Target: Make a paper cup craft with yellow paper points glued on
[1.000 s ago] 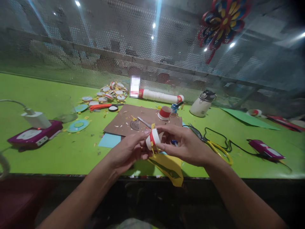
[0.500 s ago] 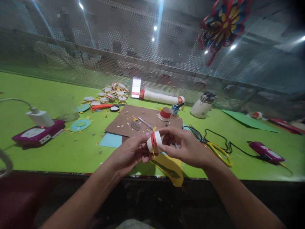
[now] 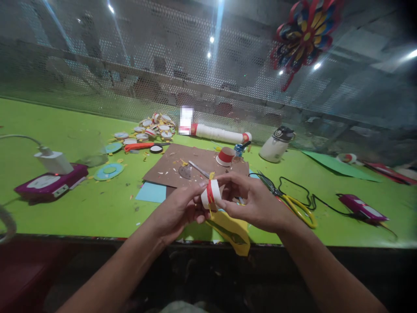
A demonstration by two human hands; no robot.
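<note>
Between both hands is a small white paper cup piece [image 3: 213,196] with a red band round its middle and yellow paper bits poking out at top and bottom. My left hand [image 3: 184,208] grips its left side, thumb on top and fingers curled beneath. From the right, my right hand [image 3: 252,202] pinches the other side between thumb and fingers. Under the hands lies a yellow paper sheet [image 3: 239,237] with cut-outs, reaching over the table's front edge. Just beyond them a brown board [image 3: 163,167] carries paper scraps, a pen-like tool [image 3: 198,168] and an upturned red and white paper cup [image 3: 225,156].
Yellow-handled scissors [image 3: 301,211] lie right of my right hand, by a black cable and a purple power strip [image 3: 362,208]. Another power strip [image 3: 48,184] sits left. Behind are a pile of small paper pieces [image 3: 156,126], a stack of cups [image 3: 221,133] and a white jug [image 3: 275,145].
The dark gap in the red band of the held cup piece has narrowed, its two sides sitting closer together. Both hands keep nearly the same place and grip.
</note>
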